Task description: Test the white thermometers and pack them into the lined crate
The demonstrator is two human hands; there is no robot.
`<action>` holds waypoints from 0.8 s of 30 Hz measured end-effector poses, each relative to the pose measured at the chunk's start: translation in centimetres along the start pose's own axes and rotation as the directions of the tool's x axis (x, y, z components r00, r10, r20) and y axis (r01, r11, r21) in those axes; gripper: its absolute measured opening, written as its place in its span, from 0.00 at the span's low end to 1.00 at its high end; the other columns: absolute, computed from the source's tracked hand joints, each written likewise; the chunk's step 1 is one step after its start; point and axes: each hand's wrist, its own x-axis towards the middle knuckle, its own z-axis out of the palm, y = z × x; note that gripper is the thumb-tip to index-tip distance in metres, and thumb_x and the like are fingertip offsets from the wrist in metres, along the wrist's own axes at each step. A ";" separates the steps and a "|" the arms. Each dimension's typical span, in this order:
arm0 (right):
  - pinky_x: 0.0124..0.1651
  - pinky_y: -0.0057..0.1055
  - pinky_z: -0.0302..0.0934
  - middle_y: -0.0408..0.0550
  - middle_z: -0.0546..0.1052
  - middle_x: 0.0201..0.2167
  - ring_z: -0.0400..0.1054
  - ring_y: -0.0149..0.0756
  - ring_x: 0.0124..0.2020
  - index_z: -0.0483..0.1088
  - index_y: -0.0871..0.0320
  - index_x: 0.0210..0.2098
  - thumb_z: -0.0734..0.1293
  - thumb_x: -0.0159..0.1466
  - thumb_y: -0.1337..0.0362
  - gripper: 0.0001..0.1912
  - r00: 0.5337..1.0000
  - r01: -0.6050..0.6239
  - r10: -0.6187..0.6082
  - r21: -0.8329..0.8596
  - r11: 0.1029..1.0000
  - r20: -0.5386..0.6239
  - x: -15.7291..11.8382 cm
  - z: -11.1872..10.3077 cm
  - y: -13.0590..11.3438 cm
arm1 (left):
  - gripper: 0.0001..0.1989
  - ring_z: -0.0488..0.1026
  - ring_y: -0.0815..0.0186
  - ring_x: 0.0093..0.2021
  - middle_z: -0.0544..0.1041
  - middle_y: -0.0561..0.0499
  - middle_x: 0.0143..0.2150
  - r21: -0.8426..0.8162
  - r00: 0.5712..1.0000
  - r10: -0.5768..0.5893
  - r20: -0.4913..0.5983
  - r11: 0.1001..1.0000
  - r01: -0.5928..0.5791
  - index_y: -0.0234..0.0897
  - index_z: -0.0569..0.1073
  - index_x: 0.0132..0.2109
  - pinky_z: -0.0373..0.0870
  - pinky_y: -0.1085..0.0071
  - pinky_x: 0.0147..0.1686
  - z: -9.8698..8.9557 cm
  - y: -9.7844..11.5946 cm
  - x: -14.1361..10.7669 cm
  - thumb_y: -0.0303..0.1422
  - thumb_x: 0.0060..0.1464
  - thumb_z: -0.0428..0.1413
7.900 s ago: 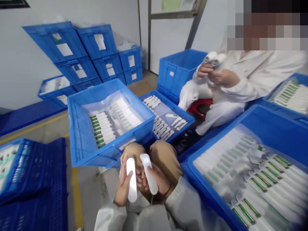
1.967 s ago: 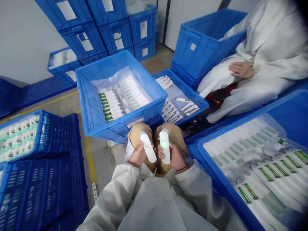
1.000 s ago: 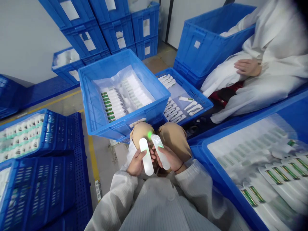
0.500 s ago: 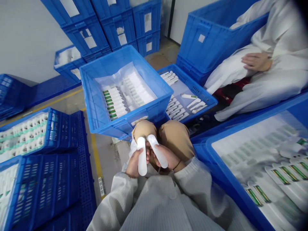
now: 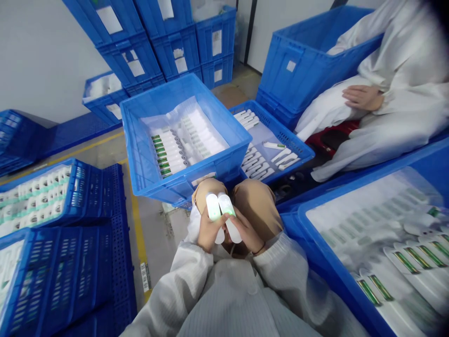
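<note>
Above my lap, my left hand [image 5: 209,230] is closed round a white elongated handheld device [image 5: 213,206] with rounded ends. My right hand [image 5: 248,231] grips a second white handheld device [image 5: 225,204] of the same shape. The two devices lie side by side, close together at their upper ends, and a green glow shows on both. Both thumbs rest on the upper faces, near the glow. The fingers underneath are mostly hidden.
Ahead, a blue crate [image 5: 185,176] holds rows of white devices with green-banded batteries. A shallow blue basket [image 5: 306,152] with more devices adjoins it. At right, another blue crate [image 5: 305,224] holds similar ones. A co-worker's hands [image 5: 364,97] rest folded beyond. Perforated crates [image 5: 89,201] stand left.
Both hands have drawn together, bringing the devices side by side. A green glow now shows on them. The thumbs have moved onto their faces. The view has shifted slightly.
</note>
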 end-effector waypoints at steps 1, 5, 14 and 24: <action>0.17 0.27 0.60 0.43 0.74 0.25 0.64 0.31 0.17 0.58 0.53 0.59 0.65 0.63 0.52 0.28 0.999 0.030 -0.031 -0.071 0.997 -0.021 -0.1 -0.1 0.0 | 0.30 0.64 0.69 0.18 0.71 0.56 0.22 -0.023 1.000 -0.001 0.001 1.000 0.001 0.34 0.69 0.47 0.61 0.72 0.20 0.1 -0.2 0.3 0.36 0.37 0.69; 0.12 0.26 0.51 0.39 0.68 0.17 0.57 0.28 0.11 0.69 0.56 0.47 0.64 0.63 0.52 0.18 0.980 0.104 -0.161 -0.383 0.918 -0.120 -0.3 -0.5 0.6 | 0.24 0.63 0.70 0.17 0.68 0.58 0.18 -0.075 0.997 0.054 -0.059 0.995 -0.059 0.35 0.69 0.41 0.59 0.73 0.18 0.2 -0.8 1.0 0.39 0.40 0.68; 0.28 0.30 0.56 0.44 0.72 0.22 0.65 0.35 0.24 0.70 0.57 0.29 0.64 0.64 0.56 0.12 0.921 0.235 -0.379 -0.648 0.724 -0.090 -0.6 -0.4 0.2 | 0.23 0.63 0.72 0.18 0.70 0.57 0.21 -0.093 0.995 0.073 -0.064 0.993 -0.079 0.35 0.67 0.38 0.61 0.73 0.19 0.0 -1.2 1.0 0.40 0.40 0.68; 0.30 0.32 0.62 0.47 0.72 0.41 0.67 0.33 0.27 0.52 0.49 0.49 0.62 0.66 0.56 0.16 0.944 0.309 -0.329 -0.277 0.910 -0.025 -0.4 -1.6 0.3 | 0.33 0.73 0.62 0.24 0.75 0.51 0.24 -0.346 0.989 -0.113 0.097 0.928 0.140 0.34 0.67 0.54 0.70 0.67 0.25 0.7 -0.6 2.1 0.51 0.47 0.60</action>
